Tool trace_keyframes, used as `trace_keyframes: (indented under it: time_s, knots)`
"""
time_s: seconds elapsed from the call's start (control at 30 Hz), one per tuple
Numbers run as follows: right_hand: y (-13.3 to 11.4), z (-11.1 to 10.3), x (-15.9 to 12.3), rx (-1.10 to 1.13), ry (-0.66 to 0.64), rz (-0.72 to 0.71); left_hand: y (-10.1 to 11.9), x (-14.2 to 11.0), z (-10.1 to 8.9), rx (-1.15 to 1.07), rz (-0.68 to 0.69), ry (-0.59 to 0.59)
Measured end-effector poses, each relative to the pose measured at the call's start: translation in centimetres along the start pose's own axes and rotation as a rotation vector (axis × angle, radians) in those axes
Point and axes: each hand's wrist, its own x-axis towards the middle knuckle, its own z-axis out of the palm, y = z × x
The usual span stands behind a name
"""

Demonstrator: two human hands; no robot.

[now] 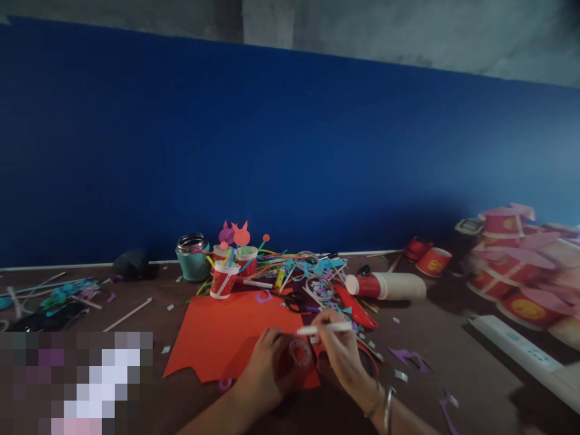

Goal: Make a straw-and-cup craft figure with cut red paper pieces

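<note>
A large red paper sheet (222, 329) lies in front of me, its lower left edge cut out. My left hand (265, 368) is closed at a ring-shaped roll of tape (299, 351), pressed against the red paper; its thumb is partly hidden. My right hand (338, 347) grips a white marker (333, 327) in a writing hold, the tip pointing left just above the roll. Under the right hand, scissors (296, 300) and red paper pieces are partly covered. A bracelet circles the right wrist.
Paper cups (224, 281) with straws and paper cutouts stand behind the sheet, beside a teal jar (193, 258). Stacked cups (389, 286) lie on their side to the right. A power strip (521, 344) and red cup crafts (516, 272) occupy the far right. Scraps litter the table.
</note>
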Motion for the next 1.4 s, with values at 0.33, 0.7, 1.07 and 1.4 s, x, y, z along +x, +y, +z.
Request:
trace_keyframes:
  time_s: [0.33, 0.7, 1.07, 1.4]
  knots:
    - [0.6, 2.1, 2.9, 0.241, 0.006, 0.240, -1.0, -0.1, 0.4, 0.039, -0.025, -0.002]
    - [1.8, -0.6, -1.2, -0.357, -0.208, -0.269, 0.2, -0.2, 0.0, -0.011, 0.040, 0.032]
    - [1.8, 0.1, -1.2, -0.428, -0.276, -0.328, -0.3, -0.3, 0.1, 0.013, 0.038, 0.019]
    - [1.7, 0.3, -1.2, -0.402, -0.312, -0.264, -0.2, -0.1, 0.0, -0.005, 0.015, 0.015]
